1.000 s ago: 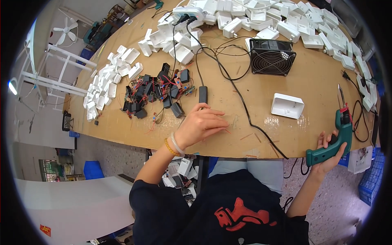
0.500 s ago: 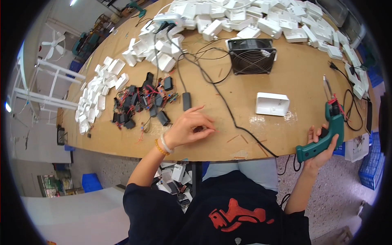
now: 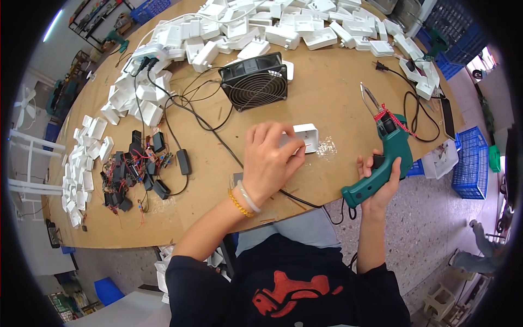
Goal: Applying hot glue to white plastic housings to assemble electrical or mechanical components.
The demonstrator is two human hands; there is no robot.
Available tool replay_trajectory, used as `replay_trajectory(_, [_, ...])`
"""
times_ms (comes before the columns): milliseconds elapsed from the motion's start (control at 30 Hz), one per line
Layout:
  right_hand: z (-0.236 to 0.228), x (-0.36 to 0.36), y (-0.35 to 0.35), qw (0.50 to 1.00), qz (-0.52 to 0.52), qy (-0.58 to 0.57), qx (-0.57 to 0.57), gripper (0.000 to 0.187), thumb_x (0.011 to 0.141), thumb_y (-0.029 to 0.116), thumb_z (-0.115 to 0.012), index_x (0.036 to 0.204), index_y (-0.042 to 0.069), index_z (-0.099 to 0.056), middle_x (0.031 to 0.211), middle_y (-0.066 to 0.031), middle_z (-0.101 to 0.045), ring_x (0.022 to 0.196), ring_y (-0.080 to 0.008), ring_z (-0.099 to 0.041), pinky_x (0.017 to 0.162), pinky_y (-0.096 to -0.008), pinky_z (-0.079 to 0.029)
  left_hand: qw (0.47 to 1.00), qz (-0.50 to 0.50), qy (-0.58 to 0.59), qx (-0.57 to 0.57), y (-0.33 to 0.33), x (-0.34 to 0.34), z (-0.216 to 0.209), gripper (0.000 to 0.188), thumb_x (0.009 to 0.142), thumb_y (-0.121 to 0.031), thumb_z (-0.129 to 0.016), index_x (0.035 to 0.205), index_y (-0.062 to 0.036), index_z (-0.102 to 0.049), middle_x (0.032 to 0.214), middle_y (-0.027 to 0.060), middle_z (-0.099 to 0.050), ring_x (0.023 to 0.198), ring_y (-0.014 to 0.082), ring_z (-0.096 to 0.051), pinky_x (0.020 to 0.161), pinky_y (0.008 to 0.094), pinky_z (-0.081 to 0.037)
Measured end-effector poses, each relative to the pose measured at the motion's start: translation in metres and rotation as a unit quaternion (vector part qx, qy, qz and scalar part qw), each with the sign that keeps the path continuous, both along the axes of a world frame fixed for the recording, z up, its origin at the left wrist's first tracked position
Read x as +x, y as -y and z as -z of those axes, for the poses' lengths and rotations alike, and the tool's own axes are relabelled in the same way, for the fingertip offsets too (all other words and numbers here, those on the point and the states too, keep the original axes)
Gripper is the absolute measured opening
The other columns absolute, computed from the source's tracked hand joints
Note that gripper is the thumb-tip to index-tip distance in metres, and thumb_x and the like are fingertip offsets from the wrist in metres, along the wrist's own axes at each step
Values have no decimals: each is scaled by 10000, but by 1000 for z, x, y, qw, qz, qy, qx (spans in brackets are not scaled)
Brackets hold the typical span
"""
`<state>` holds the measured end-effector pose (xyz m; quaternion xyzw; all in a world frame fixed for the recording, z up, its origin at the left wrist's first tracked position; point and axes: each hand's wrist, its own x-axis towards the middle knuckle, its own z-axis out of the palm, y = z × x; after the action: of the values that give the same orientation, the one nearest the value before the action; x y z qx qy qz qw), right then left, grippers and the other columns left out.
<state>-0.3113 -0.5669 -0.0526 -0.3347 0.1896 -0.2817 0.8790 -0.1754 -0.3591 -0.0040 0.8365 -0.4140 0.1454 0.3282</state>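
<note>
My right hand (image 3: 379, 182) is wrapped round the handle of a green soldering gun (image 3: 400, 150), whose metal tip points up and away from me. A red-and-white twisted cord is tied near its nose. My left hand (image 3: 271, 158) is over a small open white plastic case (image 3: 309, 136) and hides its left part. The thumb and forefinger are pinched together at the case's near edge; what they hold is too small to make out. A small dark grey piece (image 3: 238, 178) shows beside my left wrist, mostly hidden.
A black fan (image 3: 255, 87) stands beyond my left hand. Black cables (image 3: 223, 144) cross the cardboard-covered table (image 3: 190, 218). Black modules with red wires (image 3: 128, 177) lie in a heap at left. White cases (image 3: 283, 35) pile along the far side and left (image 3: 81, 169). Blue crates (image 3: 470, 163) stand at right.
My left hand has moved from beside the black modules to the white case. The view has turned to the right. My right hand keeps hold of the soldering gun.
</note>
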Motion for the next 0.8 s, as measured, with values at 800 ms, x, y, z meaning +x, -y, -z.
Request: replay_trajectory(800, [12, -72, -77, 800, -48, -217, -557, 401, 860, 239, -686, 1087, -91, -658, 902, -190, -678, 726, -289, -678, 703, -349, -541, 993, -103, 5, -55, 24, 1, 42, 87, 761, -24, -692, 816, -25, -624, 1127, 102, -612, 1216, 353, -543, 1031, 510, -444])
